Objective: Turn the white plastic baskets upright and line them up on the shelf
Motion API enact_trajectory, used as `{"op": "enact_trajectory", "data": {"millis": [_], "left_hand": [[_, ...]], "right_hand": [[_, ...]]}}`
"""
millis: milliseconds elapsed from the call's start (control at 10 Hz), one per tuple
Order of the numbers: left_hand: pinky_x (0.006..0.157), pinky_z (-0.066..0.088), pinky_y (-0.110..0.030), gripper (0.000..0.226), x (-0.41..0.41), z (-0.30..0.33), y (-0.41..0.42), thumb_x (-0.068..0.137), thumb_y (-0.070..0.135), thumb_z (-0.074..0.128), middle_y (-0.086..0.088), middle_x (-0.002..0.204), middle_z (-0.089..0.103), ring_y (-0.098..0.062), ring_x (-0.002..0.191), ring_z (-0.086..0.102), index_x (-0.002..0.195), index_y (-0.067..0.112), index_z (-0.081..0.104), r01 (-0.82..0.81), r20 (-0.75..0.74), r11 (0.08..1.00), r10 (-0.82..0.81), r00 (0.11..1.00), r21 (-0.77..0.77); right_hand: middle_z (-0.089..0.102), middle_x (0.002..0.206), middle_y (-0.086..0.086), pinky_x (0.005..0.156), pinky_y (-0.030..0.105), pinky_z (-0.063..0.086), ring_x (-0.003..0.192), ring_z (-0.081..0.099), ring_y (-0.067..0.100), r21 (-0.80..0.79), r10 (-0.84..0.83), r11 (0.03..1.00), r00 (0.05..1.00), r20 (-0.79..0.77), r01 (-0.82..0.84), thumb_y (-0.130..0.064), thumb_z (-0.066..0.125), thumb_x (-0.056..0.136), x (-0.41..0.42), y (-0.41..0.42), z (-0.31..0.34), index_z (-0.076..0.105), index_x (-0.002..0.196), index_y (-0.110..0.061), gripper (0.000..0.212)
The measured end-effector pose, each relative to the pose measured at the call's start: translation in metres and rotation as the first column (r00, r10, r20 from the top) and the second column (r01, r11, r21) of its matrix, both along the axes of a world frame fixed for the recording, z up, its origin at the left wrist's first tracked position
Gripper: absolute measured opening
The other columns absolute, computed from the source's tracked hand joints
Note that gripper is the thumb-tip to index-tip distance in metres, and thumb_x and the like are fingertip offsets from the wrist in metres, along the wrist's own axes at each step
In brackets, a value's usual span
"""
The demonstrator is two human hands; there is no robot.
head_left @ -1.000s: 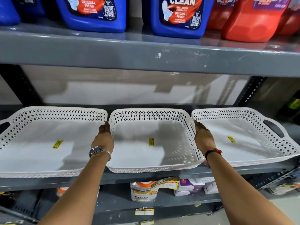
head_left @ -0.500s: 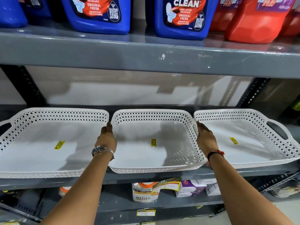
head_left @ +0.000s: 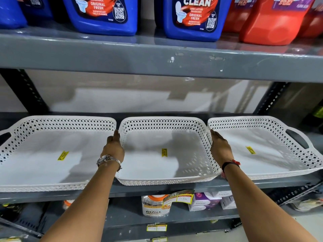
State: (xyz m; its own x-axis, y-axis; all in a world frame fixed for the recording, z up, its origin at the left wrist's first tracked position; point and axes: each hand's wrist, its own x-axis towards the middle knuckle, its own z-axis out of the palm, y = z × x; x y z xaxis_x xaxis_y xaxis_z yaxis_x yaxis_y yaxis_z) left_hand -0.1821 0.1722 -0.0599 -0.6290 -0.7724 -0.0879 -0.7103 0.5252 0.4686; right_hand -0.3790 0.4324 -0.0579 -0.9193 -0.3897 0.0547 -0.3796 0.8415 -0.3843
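Little has been moved since earlier: the middle basket [head_left: 164,151] on the shelf [head_left: 157,189] stays clamped between the left hand [head_left: 113,149] and the right hand [head_left: 221,149]. Neighbouring baskets could be knocked askew by a sideways push.

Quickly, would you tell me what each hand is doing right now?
Left hand: holding the middle basket by its left wall.
Right hand: holding the same basket by its right wall.

Bright overhead light; soft shadows (slightly blurred); wide-angle bowing at edges.
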Motion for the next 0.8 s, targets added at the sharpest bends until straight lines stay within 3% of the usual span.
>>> {"op": "enact_trajectory", "data": {"millis": [200, 400, 500, 700, 800], "left_hand": [[0.094, 0.048, -0.048, 0.061, -0.001, -0.001, -0.003, 0.095, 0.005, 0.035, -0.019, 0.147, 0.029, -0.044, 0.114, 0.055, 0.150, 0.016, 0.011, 0.008, -0.003, 1.000, -0.008, 1.000, 0.005], [0.099, 0.044, -0.048, 0.057, 0.001, 0.008, 0.002, 0.098, 0.020, 0.034, -0.018, 0.153, 0.022, -0.043, 0.126, 0.044, 0.150, 0.015, 0.011, 0.011, 0.058, 1.000, -0.011, 0.998, -0.005], [0.109, 0.033, -0.048, 0.058, 0.008, 0.020, 0.012, 0.096, 0.018, 0.039, -0.019, 0.155, 0.019, -0.038, 0.138, 0.027, 0.149, 0.009, 0.016, 0.046, 0.054, 0.985, -0.037, 0.998, -0.167], [0.120, 0.015, -0.041, 0.057, 0.025, 0.042, 0.036, 0.094, 0.011, 0.041, -0.018, 0.155, 0.025, -0.033, 0.144, 0.021, 0.147, 0.003, 0.021, 0.050, -0.210, 0.931, -0.134, 0.968, -0.362], [0.120, 0.014, -0.042, 0.060, 0.038, 0.054, 0.054, 0.093, 0.011, 0.044, -0.017, 0.156, 0.024, -0.032, 0.144, 0.021, 0.147, 0.002, 0.021, 0.035, -0.299, 0.894, -0.186, 0.936, -0.446]], "right_hand": [[0.032, 0.151, 0.011, 0.106, 0.039, 0.039, 0.134, 0.037, 0.030, 0.000, 0.012, 1.000, 1.000, 0.012, -0.012, 0.014, 0.028, 0.083, -0.002, -0.001, 0.000, 0.025, 0.145, -0.010, 0.066], [0.022, 0.156, 0.006, 0.107, 0.041, 0.038, 0.138, 0.029, 0.027, 0.073, 0.028, 0.997, 0.998, 0.051, -0.032, 0.005, 0.028, 0.090, 0.000, 0.000, 0.006, 0.016, 0.147, -0.014, 0.061], [0.015, 0.158, 0.007, 0.115, 0.041, 0.027, 0.143, 0.019, 0.024, 0.161, 0.043, 0.986, 0.997, -0.062, -0.032, -0.010, 0.029, 0.097, 0.011, 0.003, 0.015, 0.014, 0.147, -0.012, 0.052], [0.024, 0.154, 0.014, 0.118, 0.043, 0.014, 0.143, 0.021, 0.025, 0.096, 0.094, 0.993, 0.965, -0.245, -0.072, -0.018, 0.031, 0.097, 0.036, 0.007, 0.023, 0.023, 0.144, -0.003, 0.050], [0.024, 0.154, 0.015, 0.118, 0.043, 0.012, 0.143, 0.021, 0.026, 0.086, 0.138, 0.989, 0.955, -0.262, -0.119, -0.018, 0.031, 0.097, 0.048, 0.008, 0.031, 0.022, 0.144, -0.001, 0.050]]}}
